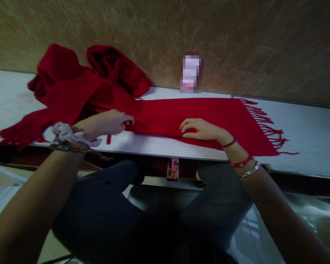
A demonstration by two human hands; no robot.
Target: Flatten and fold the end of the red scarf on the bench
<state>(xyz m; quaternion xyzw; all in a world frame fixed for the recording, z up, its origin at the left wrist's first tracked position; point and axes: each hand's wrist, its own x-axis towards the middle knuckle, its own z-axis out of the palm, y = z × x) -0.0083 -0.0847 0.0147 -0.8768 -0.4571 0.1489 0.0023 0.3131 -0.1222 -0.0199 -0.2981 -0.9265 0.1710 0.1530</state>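
- Your left hand [112,121] is at the red scarf's [165,113] near edge, at 9 o'clock from mid-view; its fingers curl, but I cannot tell whether they clamp cloth.
- Your right hand [200,129] lies over the flat stretch at 3 o'clock, fingers slightly apart.
- The scarf lies on the white counter [313,135], bunched toward 10 o'clock, fringe toward 3.
- A pixelated object [191,73] stands out at 1 o'clock.
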